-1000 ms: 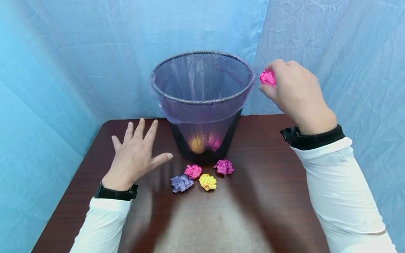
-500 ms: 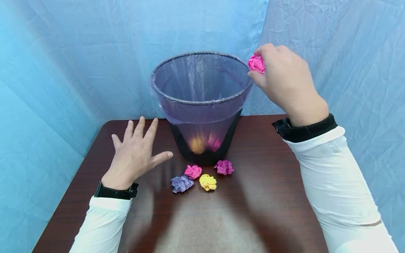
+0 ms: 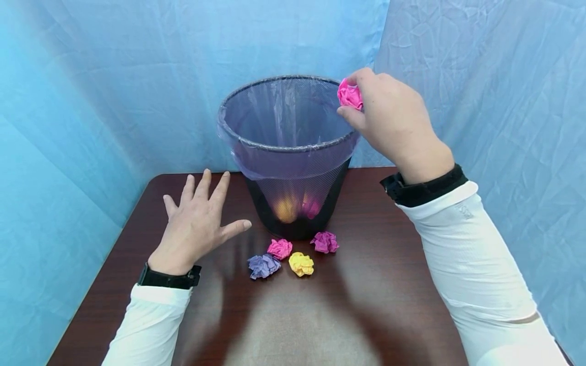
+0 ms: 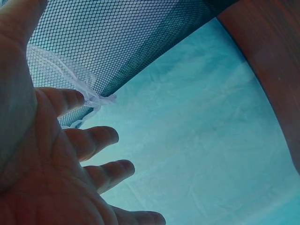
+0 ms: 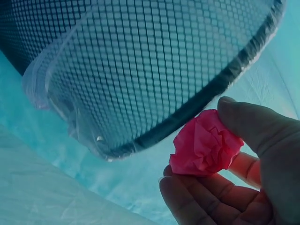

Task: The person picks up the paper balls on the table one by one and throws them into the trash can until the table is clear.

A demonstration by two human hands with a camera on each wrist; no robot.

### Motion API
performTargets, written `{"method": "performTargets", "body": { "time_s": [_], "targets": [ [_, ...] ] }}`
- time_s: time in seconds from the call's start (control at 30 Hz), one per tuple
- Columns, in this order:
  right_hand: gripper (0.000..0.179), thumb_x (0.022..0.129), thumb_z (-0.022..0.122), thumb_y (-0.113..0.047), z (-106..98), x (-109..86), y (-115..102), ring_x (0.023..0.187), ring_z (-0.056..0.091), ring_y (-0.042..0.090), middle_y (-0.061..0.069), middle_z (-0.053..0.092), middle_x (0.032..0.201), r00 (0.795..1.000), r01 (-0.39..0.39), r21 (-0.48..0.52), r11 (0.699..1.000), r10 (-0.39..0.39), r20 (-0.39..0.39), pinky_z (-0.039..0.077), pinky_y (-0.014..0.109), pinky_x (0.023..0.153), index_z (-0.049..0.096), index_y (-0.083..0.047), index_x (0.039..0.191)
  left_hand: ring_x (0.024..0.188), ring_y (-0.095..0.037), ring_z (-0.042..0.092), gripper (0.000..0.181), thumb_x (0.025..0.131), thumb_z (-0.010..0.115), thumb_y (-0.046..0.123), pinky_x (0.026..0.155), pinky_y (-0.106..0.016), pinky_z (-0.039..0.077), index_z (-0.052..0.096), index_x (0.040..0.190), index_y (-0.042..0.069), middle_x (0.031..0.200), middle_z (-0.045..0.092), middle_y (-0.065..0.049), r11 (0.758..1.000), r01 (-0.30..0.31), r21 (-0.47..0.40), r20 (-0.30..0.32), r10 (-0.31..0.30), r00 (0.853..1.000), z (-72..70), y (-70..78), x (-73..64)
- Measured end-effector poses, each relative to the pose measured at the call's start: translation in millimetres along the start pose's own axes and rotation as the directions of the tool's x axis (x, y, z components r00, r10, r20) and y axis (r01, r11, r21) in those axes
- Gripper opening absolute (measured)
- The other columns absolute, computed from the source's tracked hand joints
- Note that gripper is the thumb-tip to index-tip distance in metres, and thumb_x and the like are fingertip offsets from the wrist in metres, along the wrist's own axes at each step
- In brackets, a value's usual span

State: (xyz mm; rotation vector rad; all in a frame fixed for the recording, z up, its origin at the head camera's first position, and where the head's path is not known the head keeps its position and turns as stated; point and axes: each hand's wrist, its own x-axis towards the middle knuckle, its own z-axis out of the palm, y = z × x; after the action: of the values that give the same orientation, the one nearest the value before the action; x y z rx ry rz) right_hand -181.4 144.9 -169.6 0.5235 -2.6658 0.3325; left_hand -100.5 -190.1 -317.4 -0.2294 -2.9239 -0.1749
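The right hand (image 3: 396, 119) pinched a pink paper ball (image 3: 350, 95) between its thumb and fingers, at the right side of the rim of the mesh bin (image 3: 286, 149); whether the ball was past the rim was hard to tell. The left hand (image 3: 194, 229), its fingers spread, held nothing beside the bin. The crumpled paper was probably very light, springy and not slippery, its creases giving good purchase; a gentle pinch across opposite sides seemed enough, since squeezing would likely flatten it. 4 loose balls lay on the tabletop (image 3: 389, 244) before the bin: blue-violet (image 3: 264, 266), pink (image 3: 280, 248), yellow (image 3: 301, 264) and magenta (image 3: 325, 242). Each looked best taken from above by its bulging sides.
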Motion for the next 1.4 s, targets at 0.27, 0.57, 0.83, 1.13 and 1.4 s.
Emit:
{"method": "performTargets", "body": {
  "time_s": [0.27, 0.57, 0.83, 1.13, 1.4],
  "targets": [
    [0.054, 0.103, 0.065, -0.042, 7, -1.1, -3, 0.093, 0.068, 0.035, 0.019, 0.070, 0.110, 1.000, 0.028, -0.035, 0.999, -0.028, 0.005, 0.057, 0.052, 0.074, 0.055, -0.006, 0.142, 0.150, -0.062, 0.021, 0.110, 0.085, 0.069, 0.074, 0.099, -0.093, 0.017, 0.022, 0.168, 0.019, 0.168, 0.025, -0.029, 1.000, 0.003, 0.000, 0.007, -0.003, 1.000, 1.7, 0.3, -0.6],
    [0.052, 0.101, 0.066, -0.044, 13, -2.0, -2, 0.087, 0.067, 0.034, 0.018, 0.070, 0.101, 0.999, 0.023, -0.050, 0.999, -0.022, 0.028, 0.057, 0.051, 0.070, 0.057, -0.006, 0.136, 0.150, -0.061, 0.021, 0.110, 0.085, 0.071, 0.073, 0.100, -0.093, 0.017, 0.024, 0.168, 0.018, 0.168, 0.026, -0.029, 1.000, 0.010, -0.003, 0.006, -0.010, 1.000, 3.7, 0.2, -1.0],
    [0.050, 0.102, 0.064, -0.046, 16, -2.5, 2, 0.083, 0.066, 0.033, 0.016, 0.070, 0.097, 0.999, 0.021, -0.045, 0.999, -0.019, 0.029, 0.055, 0.050, 0.068, 0.059, -0.007, 0.133, 0.151, -0.061, 0.021, 0.110, 0.085, 0.070, 0.073, 0.100, -0.093, 0.017, 0.023, 0.168, 0.018, 0.168, 0.026, -0.029, 1.000, 0.012, -0.001, 0.008, -0.012, 1.000, 5.6, -0.7, -1.5],
    [0.051, 0.102, 0.063, -0.048, 16, -3.1, 2, 0.082, 0.065, 0.033, 0.016, 0.070, 0.096, 0.999, 0.015, -0.039, 0.999, -0.013, 0.032, 0.054, 0.049, 0.067, 0.059, -0.008, 0.134, 0.151, -0.061, 0.020, 0.110, 0.085, 0.071, 0.073, 0.100, -0.093, 0.017, 0.022, 0.168, 0.019, 0.168, 0.025, -0.029, 1.000, 0.016, -0.011, 0.015, -0.016, 1.000, 7.1, -1.4, -1.3],
    [0.052, 0.102, 0.062, -0.048, 17, -2.9, 2, 0.084, 0.065, 0.033, 0.016, 0.070, 0.098, 0.999, 0.004, -0.031, 1.000, -0.003, 0.042, 0.055, 0.050, 0.069, 0.059, -0.009, 0.136, 0.151, -0.061, 0.021, 0.110, 0.086, 0.069, 0.074, 0.100, -0.093, 0.018, 0.023, 0.168, 0.018, 0.167, 0.026, -0.029, 1.000, 0.012, 0.001, 0.017, -0.012, 1.000, 8.0, -2.3, -1.6]
  ]
}}
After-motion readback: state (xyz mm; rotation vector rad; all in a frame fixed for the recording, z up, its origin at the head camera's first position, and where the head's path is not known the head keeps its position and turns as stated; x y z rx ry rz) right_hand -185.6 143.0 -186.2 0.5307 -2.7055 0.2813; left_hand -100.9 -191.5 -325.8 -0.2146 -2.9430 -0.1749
